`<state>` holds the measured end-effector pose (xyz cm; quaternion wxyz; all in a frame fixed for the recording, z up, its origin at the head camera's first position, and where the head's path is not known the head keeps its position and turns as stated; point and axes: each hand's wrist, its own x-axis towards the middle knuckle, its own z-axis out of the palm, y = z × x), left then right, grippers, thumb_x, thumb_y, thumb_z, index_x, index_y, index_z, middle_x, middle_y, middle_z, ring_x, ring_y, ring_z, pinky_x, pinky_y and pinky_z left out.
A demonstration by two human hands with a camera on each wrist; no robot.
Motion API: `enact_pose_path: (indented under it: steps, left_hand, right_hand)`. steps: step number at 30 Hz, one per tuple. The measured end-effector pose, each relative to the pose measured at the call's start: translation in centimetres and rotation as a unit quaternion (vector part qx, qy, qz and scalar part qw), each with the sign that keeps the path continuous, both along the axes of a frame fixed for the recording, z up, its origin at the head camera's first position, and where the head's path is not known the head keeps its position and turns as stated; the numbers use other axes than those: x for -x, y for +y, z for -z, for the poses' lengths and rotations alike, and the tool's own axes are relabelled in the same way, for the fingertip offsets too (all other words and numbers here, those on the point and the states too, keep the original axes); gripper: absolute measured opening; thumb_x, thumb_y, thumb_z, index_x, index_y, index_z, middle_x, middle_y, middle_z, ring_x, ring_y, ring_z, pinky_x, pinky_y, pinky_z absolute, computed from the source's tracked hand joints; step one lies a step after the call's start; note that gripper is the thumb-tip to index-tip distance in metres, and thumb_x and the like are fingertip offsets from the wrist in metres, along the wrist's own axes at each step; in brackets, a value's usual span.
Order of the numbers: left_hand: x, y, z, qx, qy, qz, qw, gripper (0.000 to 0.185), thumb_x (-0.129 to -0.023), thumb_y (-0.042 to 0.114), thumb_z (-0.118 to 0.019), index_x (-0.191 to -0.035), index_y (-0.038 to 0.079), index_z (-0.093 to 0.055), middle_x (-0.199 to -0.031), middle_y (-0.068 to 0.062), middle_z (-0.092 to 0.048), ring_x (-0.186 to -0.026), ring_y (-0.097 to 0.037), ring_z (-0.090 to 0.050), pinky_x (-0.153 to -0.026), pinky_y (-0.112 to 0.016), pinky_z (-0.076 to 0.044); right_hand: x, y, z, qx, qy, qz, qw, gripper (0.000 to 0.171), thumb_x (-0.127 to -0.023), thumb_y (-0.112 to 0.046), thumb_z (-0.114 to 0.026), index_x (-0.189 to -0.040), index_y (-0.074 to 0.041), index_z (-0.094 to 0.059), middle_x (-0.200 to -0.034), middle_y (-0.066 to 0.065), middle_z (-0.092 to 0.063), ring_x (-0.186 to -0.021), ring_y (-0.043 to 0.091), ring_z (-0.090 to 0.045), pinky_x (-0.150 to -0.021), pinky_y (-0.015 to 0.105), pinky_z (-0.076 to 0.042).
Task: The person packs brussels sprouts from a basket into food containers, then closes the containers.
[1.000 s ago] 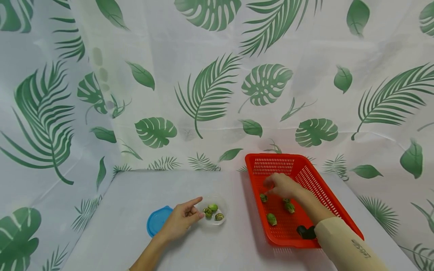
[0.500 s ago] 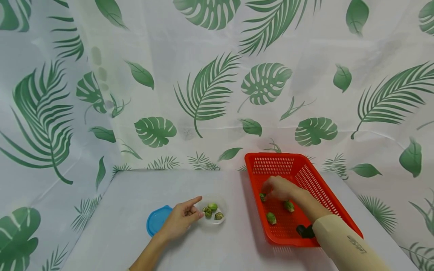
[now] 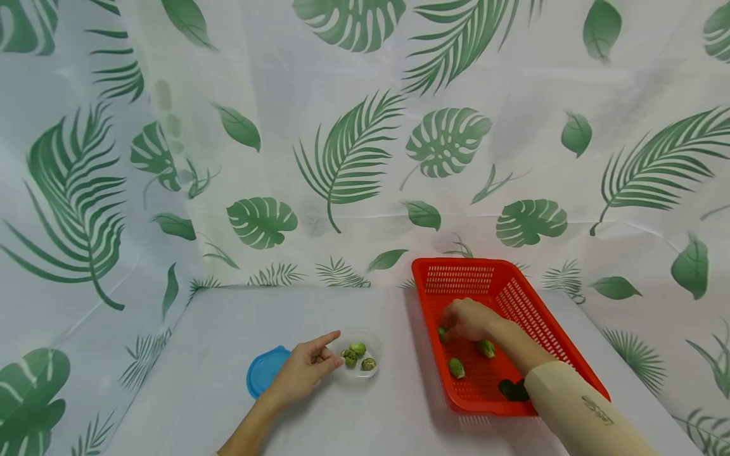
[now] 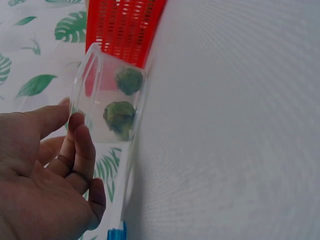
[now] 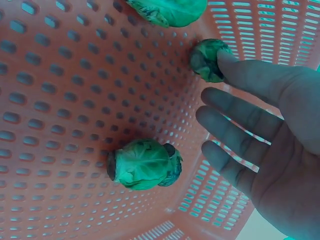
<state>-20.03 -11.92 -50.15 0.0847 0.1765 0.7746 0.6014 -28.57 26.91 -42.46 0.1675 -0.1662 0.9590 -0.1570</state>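
Observation:
In the head view my left hand (image 3: 305, 367) is at the left side of a small clear plastic container (image 3: 373, 345) holding several Brussels sprouts (image 3: 368, 364). The left wrist view shows thumb and a fingertip pinching the container's rim, which stays level on the table. My right hand (image 3: 469, 318) reaches into a red plastic basket (image 3: 502, 408). Its thumb presses a Brussels sprout (image 5: 206, 60) near the basket wall; the index finger seems hidden behind the thumb. The other fingers are apart from it. More sprouts (image 5: 142, 165) lie on the basket floor.
A blue lid (image 3: 265, 372) lies on the white table just left of the container, partly behind my left hand. Near my right sleeve a dark rounded object (image 3: 509, 389) shows over the basket's front. A leaf-patterned sheet (image 3: 353, 240) hangs behind the table.
My right hand has lowered slightly toward the basket's left wall and come onto the sprout there, which now shows a greener side. My left hand and the container have stayed put.

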Motion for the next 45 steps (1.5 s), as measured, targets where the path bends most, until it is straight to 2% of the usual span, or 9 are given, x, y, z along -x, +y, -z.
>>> enact_pose_path:
  steps: [5,14,21,33,41,45]
  left_hand:
    - [0.05,0.06,0.05,-0.005,-0.007,0.002,1.0,0.063,-0.099,0.015,-0.073,-0.154,-0.001,-0.047,-0.088,-0.011,-0.066,-0.063,-0.003,-0.046,-0.055,-0.018,-0.037]
    - [-0.03,0.13,-0.02,-0.007,-0.011,0.001,0.9999,0.063,-0.099,0.016,-0.073,-0.154,-0.001,-0.047,-0.089,-0.011,-0.067,-0.061,-0.003,-0.045,-0.054,-0.018,-0.037]
    - [-0.03,0.1,0.01,-0.007,-0.01,0.001,0.9999,0.064,-0.099,0.017,-0.074,-0.154,-0.001,-0.047,-0.089,-0.012,-0.067,-0.062,-0.003,-0.046,-0.054,-0.018,-0.037]
    - [-0.21,0.09,-0.2,-0.009,-0.015,-0.002,0.9998,0.064,-0.098,0.018,-0.074,-0.154,0.0,-0.047,-0.09,-0.013,-0.067,-0.06,-0.004,-0.045,-0.053,-0.018,-0.037]
    - [-0.07,0.06,-0.04,-0.01,-0.012,-0.002,0.9999,0.064,-0.098,0.017,-0.074,-0.154,0.0,-0.047,-0.089,-0.014,-0.067,-0.061,-0.003,-0.045,-0.054,-0.018,-0.037]
    - [-0.09,0.03,-0.03,-0.01,-0.013,0.0,0.9999,0.065,-0.098,0.018,-0.074,-0.154,0.0,-0.047,-0.089,-0.014,-0.067,-0.061,-0.003,-0.046,-0.054,-0.018,-0.037]
  right_hand:
    - [0.06,0.16,0.16,0.001,-0.006,-0.004,1.0,0.024,-0.087,-0.02,-0.086,-0.109,-0.017,-0.078,-0.099,-0.003,-0.074,-0.09,0.018,-0.064,-0.088,0.046,-0.059]
    - [0.02,0.14,0.32,0.016,-0.011,-0.042,0.999,0.024,-0.088,-0.014,-0.084,-0.11,-0.018,-0.075,-0.095,-0.005,-0.073,-0.089,0.015,-0.065,-0.089,0.043,-0.059]
    - [-0.06,0.12,0.23,0.014,-0.012,-0.042,0.999,0.022,-0.087,-0.016,-0.084,-0.107,-0.02,-0.076,-0.095,-0.007,-0.073,-0.088,0.015,-0.064,-0.09,0.044,-0.058]
    - [0.11,-0.03,0.37,0.016,0.001,-0.08,0.997,0.02,-0.088,-0.013,-0.084,-0.105,-0.019,-0.076,-0.091,-0.006,-0.071,-0.084,0.013,-0.06,-0.082,0.036,-0.056]
    - [0.03,-0.03,0.36,0.01,-0.011,-0.069,0.998,0.024,-0.088,-0.012,-0.083,-0.11,-0.018,-0.076,-0.095,-0.006,-0.071,-0.088,0.015,-0.061,-0.089,0.042,-0.058]
    - [-0.07,-0.1,0.29,0.008,-0.01,-0.069,0.998,0.023,-0.088,-0.011,-0.082,-0.11,-0.016,-0.075,-0.094,-0.005,-0.07,-0.088,0.015,-0.06,-0.088,0.04,-0.056]
